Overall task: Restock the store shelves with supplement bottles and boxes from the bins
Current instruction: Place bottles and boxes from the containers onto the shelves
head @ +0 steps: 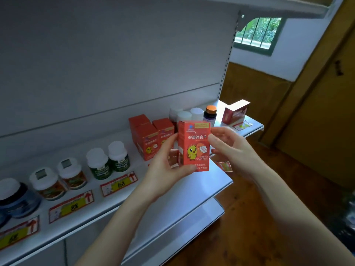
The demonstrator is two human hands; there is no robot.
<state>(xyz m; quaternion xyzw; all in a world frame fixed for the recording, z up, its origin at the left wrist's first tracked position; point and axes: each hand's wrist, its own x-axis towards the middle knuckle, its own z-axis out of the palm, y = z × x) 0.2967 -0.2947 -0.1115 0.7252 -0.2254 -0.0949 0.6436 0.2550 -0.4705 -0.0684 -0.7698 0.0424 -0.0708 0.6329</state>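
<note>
As a person faces a white store shelf, both hands hold a red supplement box printed with a yellow chick, upright in the air just in front of the shelf's edge. The left hand grips the box's lower left side, thumb across the bottom front; the right hand pinches its upper right edge, thumb in front, fingers behind. Matching red boxes stand on the shelf just behind it, between green white-capped bottles and an orange-capped bottle. Red-and-yellow price tags lie along the shelf's front.
</note>
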